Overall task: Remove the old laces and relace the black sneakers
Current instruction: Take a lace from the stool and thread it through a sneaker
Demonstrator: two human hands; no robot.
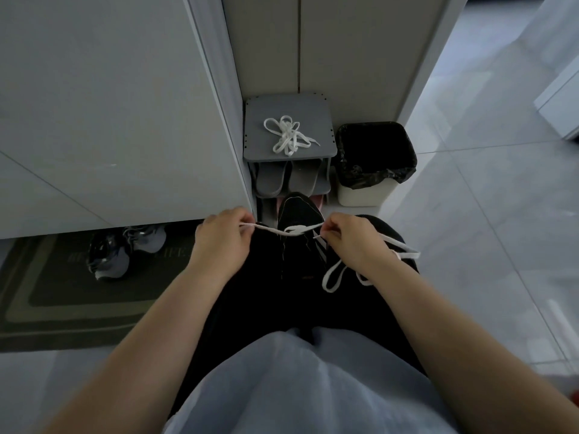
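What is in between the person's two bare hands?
In the head view, a flat white lace stretches from the left hand to the right hand, across the black sneaker.

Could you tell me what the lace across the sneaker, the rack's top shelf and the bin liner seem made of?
The lace looks like flat woven fabric, matte white, limp like ribbon. The rack's top shelf is probably matte grey plastic or painted board: smooth, with small edge holes. The bin liner looks like thin glossy black plastic film, crinkled over the rim.
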